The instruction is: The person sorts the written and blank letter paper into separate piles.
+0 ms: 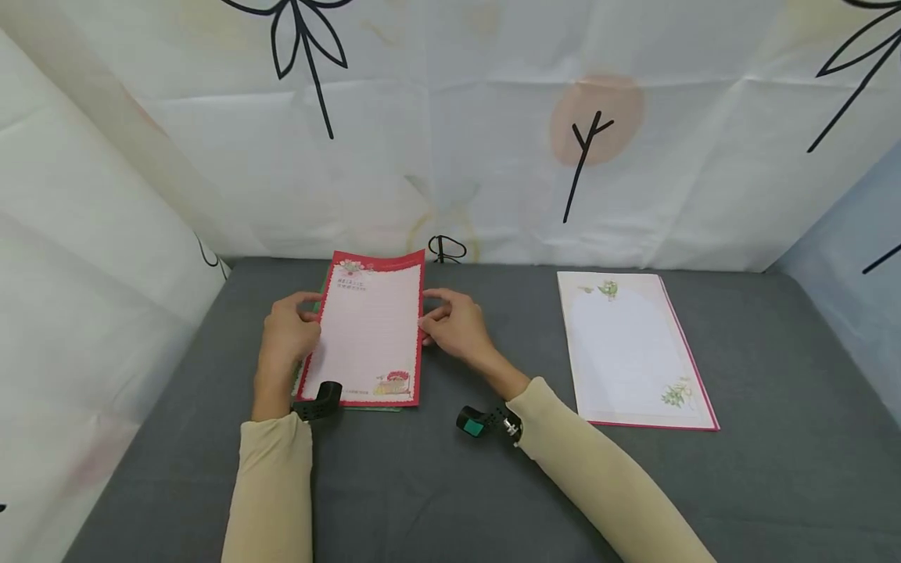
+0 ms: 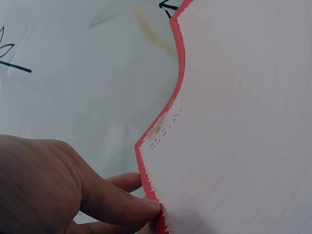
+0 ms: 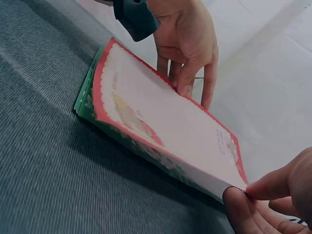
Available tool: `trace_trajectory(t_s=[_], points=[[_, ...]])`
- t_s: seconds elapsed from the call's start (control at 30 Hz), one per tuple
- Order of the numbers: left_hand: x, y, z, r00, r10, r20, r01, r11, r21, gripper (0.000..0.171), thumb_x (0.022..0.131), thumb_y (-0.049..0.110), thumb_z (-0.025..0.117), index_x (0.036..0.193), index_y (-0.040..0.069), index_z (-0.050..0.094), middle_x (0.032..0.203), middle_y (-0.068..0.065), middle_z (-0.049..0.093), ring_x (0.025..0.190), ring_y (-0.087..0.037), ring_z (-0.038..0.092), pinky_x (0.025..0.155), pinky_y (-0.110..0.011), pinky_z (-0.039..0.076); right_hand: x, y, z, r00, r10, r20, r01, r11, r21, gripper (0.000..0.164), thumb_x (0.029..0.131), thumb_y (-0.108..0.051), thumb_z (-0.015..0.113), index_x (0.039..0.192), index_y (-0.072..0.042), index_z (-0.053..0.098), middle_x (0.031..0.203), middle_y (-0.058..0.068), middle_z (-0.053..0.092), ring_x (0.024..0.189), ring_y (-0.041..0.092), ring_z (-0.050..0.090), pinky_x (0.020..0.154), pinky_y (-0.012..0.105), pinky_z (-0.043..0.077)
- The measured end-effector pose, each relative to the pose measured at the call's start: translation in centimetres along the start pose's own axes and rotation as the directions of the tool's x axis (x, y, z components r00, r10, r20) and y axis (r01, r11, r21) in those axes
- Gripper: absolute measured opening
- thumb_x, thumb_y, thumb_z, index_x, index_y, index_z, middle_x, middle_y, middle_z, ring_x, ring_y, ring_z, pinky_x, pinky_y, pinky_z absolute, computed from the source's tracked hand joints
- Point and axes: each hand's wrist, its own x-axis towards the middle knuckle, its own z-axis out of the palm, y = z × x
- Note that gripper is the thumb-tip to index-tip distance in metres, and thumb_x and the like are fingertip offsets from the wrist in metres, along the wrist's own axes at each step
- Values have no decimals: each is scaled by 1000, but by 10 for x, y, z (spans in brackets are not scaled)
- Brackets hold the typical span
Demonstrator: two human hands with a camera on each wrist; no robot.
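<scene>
A red-bordered sheet of letter paper [image 1: 369, 332] with faint lines and small printed pictures lies between the two hands. Beneath it, green-edged paper [image 3: 87, 92] shows in the right wrist view. My left hand [image 1: 288, 332] pinches the sheet's left edge, its thumb on the printed face in the left wrist view. At the opposite edge, my right hand [image 1: 459, 324] pinches the paper between thumb and index finger. The sheet bows slightly and its near corner lifts off the green paper in the right wrist view.
On the right of the grey-covered table [image 1: 450, 485] lies a stack of white letter paper [image 1: 626, 352] with green leaf prints and a red edge beneath. A white patterned cloth [image 1: 479, 156] hangs behind the table. Both wrists wear black camera bands.
</scene>
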Motion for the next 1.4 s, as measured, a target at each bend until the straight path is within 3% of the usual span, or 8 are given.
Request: trace_trajectory(t_s=[0.27,0.4,0.67,1.0,1.13,1.27,1.33,1.4], points=[[0,-1,1,997,-56,-59,58,998,31,56,86,-4,44,139,4,59,100,-18,64,67,-25,49,51,-33,37,6,-1,10,998,49,45,-47,998,-45,47,92,-1,71,137,3,59,79,11,75,58,18,69,60,27,55],[0,-1,1,994,-87,-66,90,995,35,54,89,-1,44,141,4,58,106,-19,63,77,-28,52,56,-35,39,7,-3,11,994,85,74,-79,993,-85,47,93,-4,72,138,3,59,77,8,73,57,14,67,60,26,53],[3,-4,4,996,-81,-38,84,993,83,53,92,7,41,142,-1,56,97,-18,60,73,-27,49,57,-36,37,8,-4,12,982,153,112,-138,981,-134,47,94,-8,71,139,3,58,74,6,72,57,14,67,56,25,51],[7,-9,12,997,-76,2,75,991,110,51,97,11,43,144,-7,50,121,-31,59,99,-38,54,75,-48,47,10,-3,11,979,164,119,-143,976,-164,48,94,-9,70,139,3,58,70,4,70,55,13,66,55,25,51],[7,-9,14,998,-62,3,61,990,127,52,96,12,43,144,-8,49,133,-34,54,114,-46,51,90,-57,45,8,-2,8,980,156,124,-140,981,-133,48,95,-9,70,139,3,58,73,6,71,56,12,66,56,26,52],[4,-4,14,999,-11,-32,16,990,139,52,97,11,47,144,-10,48,141,-39,44,129,-55,38,105,-63,32,2,-2,-3,984,121,128,-107,988,-114,47,96,-11,69,140,2,57,82,9,74,62,14,68,60,28,53],[0,2,16,995,58,-75,-47,988,150,51,97,10,51,143,-11,48,139,-41,42,130,-57,35,105,-65,30,-3,-2,-15,992,64,111,-46,987,-156,46,96,-13,68,139,1,58,86,9,74,67,15,69,64,31,54],[-3,10,19,980,153,-125,-131,978,164,50,97,9,56,142,-12,50,134,-41,44,126,-56,38,102,-66,34,-7,-1,-30,997,-14,78,31,974,-224,45,97,-14,68,139,0,59,90,8,74,75,17,70,69,35,55]])
